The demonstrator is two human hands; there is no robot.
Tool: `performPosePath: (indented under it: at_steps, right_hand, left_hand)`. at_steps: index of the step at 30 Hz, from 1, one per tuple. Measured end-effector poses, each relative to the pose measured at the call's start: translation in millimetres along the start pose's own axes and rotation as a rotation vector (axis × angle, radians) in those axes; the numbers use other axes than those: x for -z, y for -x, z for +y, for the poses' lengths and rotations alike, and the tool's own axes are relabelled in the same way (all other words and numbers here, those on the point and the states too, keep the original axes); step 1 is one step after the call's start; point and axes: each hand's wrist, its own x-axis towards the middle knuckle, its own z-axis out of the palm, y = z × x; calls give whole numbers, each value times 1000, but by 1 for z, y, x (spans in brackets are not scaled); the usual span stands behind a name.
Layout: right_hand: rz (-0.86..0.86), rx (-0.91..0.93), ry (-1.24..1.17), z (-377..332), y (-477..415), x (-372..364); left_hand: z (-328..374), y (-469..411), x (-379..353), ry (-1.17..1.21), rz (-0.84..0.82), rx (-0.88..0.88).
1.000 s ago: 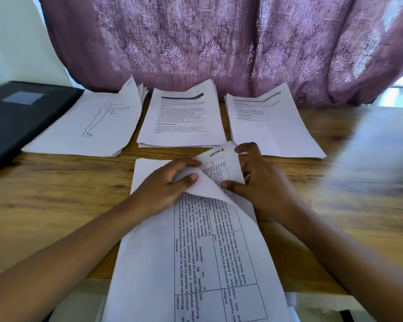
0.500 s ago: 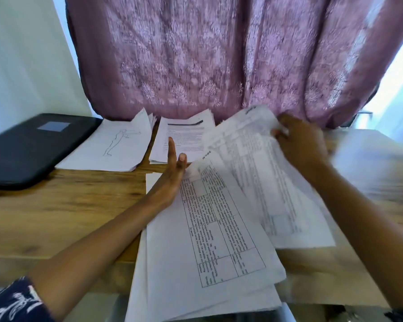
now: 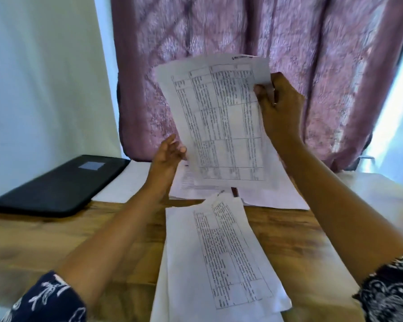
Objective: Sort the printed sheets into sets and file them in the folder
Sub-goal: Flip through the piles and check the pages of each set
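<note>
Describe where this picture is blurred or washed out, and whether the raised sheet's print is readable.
Head view: motion blur smears the curtain; daylight washes out the right edge; the raised sheet shows table lines, but its print is too soft to read.

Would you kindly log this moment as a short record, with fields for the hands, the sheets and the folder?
Right hand: pinches the lifted sheet near its top right corner
Left hand: open, by that sheet's lower left edge; contact unclear
Near stack: on the wooden table, table-printed page on top
Far piles: by the table's far edge, partly hidden
Folder: black, closed, lying far left
</note>
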Motion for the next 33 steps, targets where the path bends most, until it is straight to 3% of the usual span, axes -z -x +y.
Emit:
performPosePath:
  at_steps: [4,8,13,17,23,25,27,28,30,33]
  right_hand:
    - [-106,-268,-226,-9,2,-43]
    - [-300,-523,-310,0,32,-101]
    - [-780,-688,-111,-1,125,-154]
    - [-1122,-532,185,2,191,-182]
    - [-1180,-366,383,-12,213,-198]
    - [-1164,-341,430,-12,210,-196]
    - [-1111,-304,441,-10,193,-184]
    - [-1074,-285,414,-11,181,-173]
    - [-1007,-267,366,-7,158,-147]
    - [-937,-256,339,16,136,-98]
  left_hand:
    - [18,3,66,-86,169,-59]
    - [15,29,130,-177,201,-54]
    - [-17,74,202,-518,222,169]
    - [-53,102,237,-671,139,421]
    - [-71,105,254,-870,85,560]
    - [-69,104,252,-1104,71,550]
    - [-57,97,240,-1337,78,403]
    - [-48,93,231,-1344,72,300]
    - [-31,80,201,-1257,10,126]
    - [-24,55,134,-1146,-214,-24]
